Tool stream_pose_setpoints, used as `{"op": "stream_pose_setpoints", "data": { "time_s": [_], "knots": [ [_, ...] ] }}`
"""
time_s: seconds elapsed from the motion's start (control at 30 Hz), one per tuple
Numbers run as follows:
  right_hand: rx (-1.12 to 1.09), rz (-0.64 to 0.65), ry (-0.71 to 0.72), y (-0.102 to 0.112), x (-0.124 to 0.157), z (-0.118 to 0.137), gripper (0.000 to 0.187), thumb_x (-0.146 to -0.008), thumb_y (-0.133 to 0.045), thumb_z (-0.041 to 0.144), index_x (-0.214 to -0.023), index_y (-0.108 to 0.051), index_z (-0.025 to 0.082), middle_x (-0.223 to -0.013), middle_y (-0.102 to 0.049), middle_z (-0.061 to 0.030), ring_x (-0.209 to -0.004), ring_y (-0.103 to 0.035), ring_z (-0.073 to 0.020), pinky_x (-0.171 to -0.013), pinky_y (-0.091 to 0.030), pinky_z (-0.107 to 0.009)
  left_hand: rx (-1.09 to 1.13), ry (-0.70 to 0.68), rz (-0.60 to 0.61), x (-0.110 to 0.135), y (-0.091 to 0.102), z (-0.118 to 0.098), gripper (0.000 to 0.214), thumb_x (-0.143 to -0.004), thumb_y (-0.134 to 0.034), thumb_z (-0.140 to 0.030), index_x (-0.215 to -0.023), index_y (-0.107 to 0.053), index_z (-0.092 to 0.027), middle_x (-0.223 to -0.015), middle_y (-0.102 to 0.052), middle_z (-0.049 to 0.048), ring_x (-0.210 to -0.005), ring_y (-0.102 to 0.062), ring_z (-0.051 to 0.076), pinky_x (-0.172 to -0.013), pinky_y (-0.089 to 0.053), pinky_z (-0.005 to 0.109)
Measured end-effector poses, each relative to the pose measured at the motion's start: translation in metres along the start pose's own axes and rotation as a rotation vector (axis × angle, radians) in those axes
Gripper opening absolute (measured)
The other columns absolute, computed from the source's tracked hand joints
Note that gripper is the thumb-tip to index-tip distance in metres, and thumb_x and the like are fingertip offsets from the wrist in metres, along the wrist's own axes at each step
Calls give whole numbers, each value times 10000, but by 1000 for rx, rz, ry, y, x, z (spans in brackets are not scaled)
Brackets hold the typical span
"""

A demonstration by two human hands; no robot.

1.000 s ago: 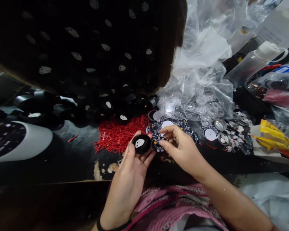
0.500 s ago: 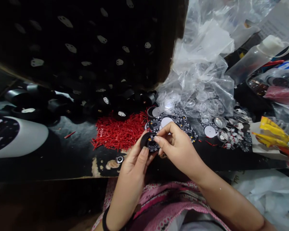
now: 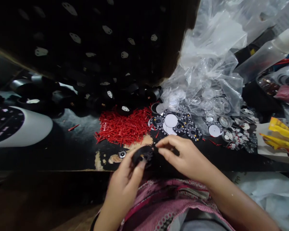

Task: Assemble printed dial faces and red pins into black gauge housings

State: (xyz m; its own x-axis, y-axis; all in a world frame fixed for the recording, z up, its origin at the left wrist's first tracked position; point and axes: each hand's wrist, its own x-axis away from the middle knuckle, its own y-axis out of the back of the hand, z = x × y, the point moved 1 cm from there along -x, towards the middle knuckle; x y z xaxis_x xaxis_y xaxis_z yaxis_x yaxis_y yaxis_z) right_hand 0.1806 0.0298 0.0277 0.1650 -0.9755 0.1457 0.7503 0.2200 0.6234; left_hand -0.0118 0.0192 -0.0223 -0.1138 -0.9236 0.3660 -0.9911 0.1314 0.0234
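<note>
My left hand (image 3: 125, 179) grips a small round black case (image 3: 142, 154) at the table's near edge, fingers curled around it. My right hand (image 3: 183, 157) pinches at the top of the same case, where a printed dial disc sits; the disc is mostly hidden by my fingers and by blur. Just beyond my hands lie a heap of thin red pins (image 3: 124, 126) and a cluster of black printed dial discs and white discs (image 3: 175, 123).
A big pile of black cases (image 3: 98, 64) fills the back left. A clear plastic bag of transparent lenses (image 3: 204, 93) sits back right, with small parts (image 3: 240, 131), a squeeze bottle (image 3: 267, 54) and yellow packets (image 3: 279, 134) further right. A white oval device (image 3: 19, 125) lies left.
My right hand brought the dial disc onto the black case in my left hand. Both hands then drew back toward me, to the table's near edge.
</note>
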Motion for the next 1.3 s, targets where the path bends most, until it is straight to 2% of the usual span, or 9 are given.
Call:
{"op": "stream_pose_setpoints", "data": {
  "time_s": [0.13,0.3,0.5,0.73,0.83,0.9,1.0,1.17,1.3],
  "knots": [
    [572,-71,-73,-6,-30,-2,195,-957,-515,260,-877,-653,148,-910,-709,-117,-878,-657,-282,-814,-439,-426,265,106,-121,-2,5,3,342,-793,-748,-334,-1125,-691,-273,-1085,-730,16,-988,-674,208,-938,-516,302],
    [767,-49,-80,-20,-42,4,188,-952,-488,224,-960,-640,114,-915,-701,-152,-849,-669,-311,-778,-431,-442,578,157,-89,-6,-5,-12,196,-769,-767,-237,-939,-672,-255,-991,-749,-11,-927,-696,158,-911,-554,297],
    [461,-2,-4,-20,-32,5,141,-941,-543,221,-828,-609,168,-855,-694,-59,-801,-627,-203,-750,-397,-335,665,127,-9,-11,-19,-20,208,-866,-667,-279,-1067,-671,-223,-1151,-735,61,-1193,-631,238,-1091,-445,415],
    [317,-125,201,-10,-14,9,137,-961,-570,246,-847,-598,175,-864,-660,-43,-845,-573,-191,-789,-367,-328,676,89,-7,-10,-17,-26,206,-890,-645,-300,-1065,-699,-204,-1148,-746,82,-1166,-654,250,-1071,-469,413],
    [121,-133,239,-7,-11,14,127,-958,-586,237,-840,-600,191,-831,-649,-13,-820,-571,-163,-786,-386,-300,676,61,-59,-12,-15,-29,222,-899,-631,-294,-1102,-684,-222,-1112,-758,71,-1099,-687,222,-1032,-500,379],
    [0,-113,233,-7,-10,18,118,-960,-580,226,-849,-609,197,-831,-646,-4,-824,-577,-151,-778,-403,-281,634,79,-101,-14,-18,-28,277,-881,-656,-291,-1155,-664,-259,-1118,-752,39,-1088,-687,202,-1018,-503,343],
    [3,-118,168,-8,-11,21,132,-965,-550,208,-852,-615,192,-842,-640,-13,-832,-574,-158,-768,-408,-287,518,110,-52,-16,-26,-22,301,-847,-696,-307,-1147,-670,-289,-1153,-722,7,-1136,-654,209,-1028,-485,329],
    [95,-123,110,-7,-9,21,132,-953,-553,204,-829,-599,200,-823,-633,-8,-790,-563,-158,-738,-392,-296,355,-3,-5,-12,-32,-15,299,-866,-675,-324,-1162,-667,-291,-1223,-679,19,-1208,-599,220,-1103,-398,334],
    [28,-124,112,-4,-8,20,149,-952,-545,183,-809,-584,195,-786,-607,4,-744,-549,-138,-698,-392,-271,300,-57,-17,-11,-29,-15,285,-858,-686,-327,-1139,-671,-284,-1185,-687,22,-1163,-621,226,-1064,-436,334]
  ]
}}
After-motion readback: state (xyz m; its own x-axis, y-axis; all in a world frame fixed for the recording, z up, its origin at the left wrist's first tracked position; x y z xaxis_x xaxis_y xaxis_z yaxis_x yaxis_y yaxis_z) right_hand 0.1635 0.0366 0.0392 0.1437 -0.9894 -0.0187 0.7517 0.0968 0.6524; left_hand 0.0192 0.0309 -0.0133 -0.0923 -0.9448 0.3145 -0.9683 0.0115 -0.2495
